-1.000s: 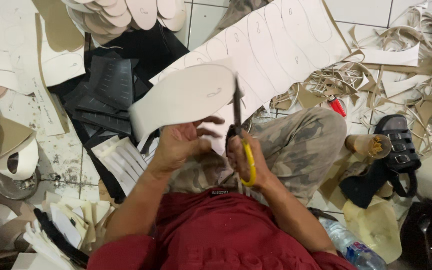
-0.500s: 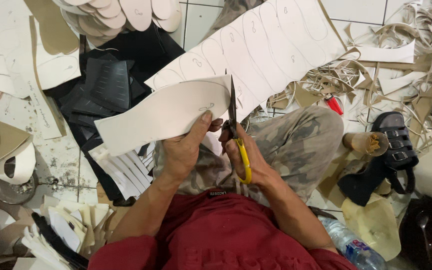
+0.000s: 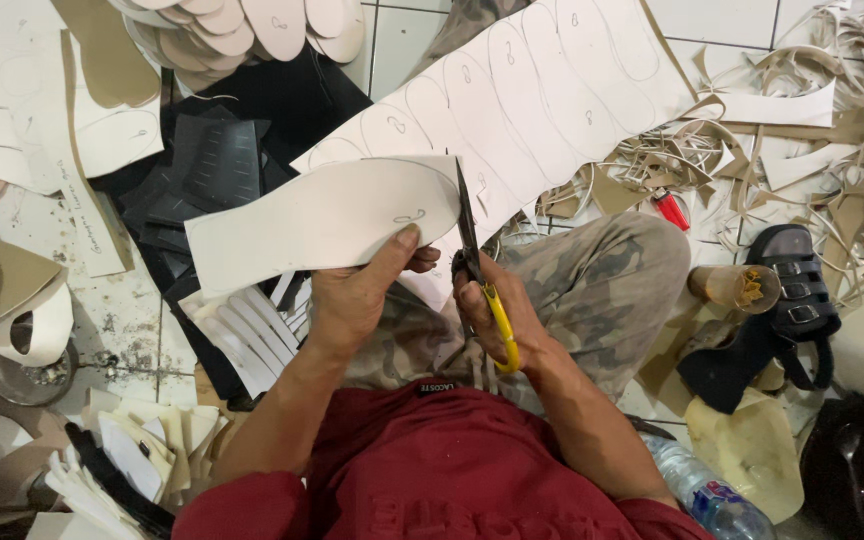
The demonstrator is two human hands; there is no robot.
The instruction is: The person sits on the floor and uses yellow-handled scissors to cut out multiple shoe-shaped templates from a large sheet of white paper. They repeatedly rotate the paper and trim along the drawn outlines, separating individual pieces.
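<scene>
The left hand (image 3: 357, 295) is closed on the near edge of a long white sole-shaped sheet (image 3: 322, 220), with the thumb pressed flat on its upper face beside a small pencilled mark. The sheet is held level above the lap and reaches out to the left, clear of the floor. The right hand (image 3: 497, 315) is wrapped around the yellow handles of a pair of scissors (image 3: 477, 270); the dark blades point away from the body and meet the sheet at its right end, along a drawn curve. How far apart the blades stand cannot be told.

Beneath both hands lie the knees in camouflage trousers (image 3: 592, 290), and nearest the camera a red shirt (image 3: 432, 480). Beyond the scissors, a large white board (image 3: 552, 90) marked with rows of traced sole outlines slopes away to the far right. To its right lie a tangle of pale offcut strips (image 3: 832, 130) and a small red lighter (image 3: 670, 208). A black sandal (image 3: 787, 290) lies at the right. A stack of black sheets (image 3: 212, 170) lies to the left of the held sheet. Cut white soles (image 3: 252, 25) are heaped at the far left. A plastic water bottle (image 3: 702, 490) lies at the near right.
</scene>
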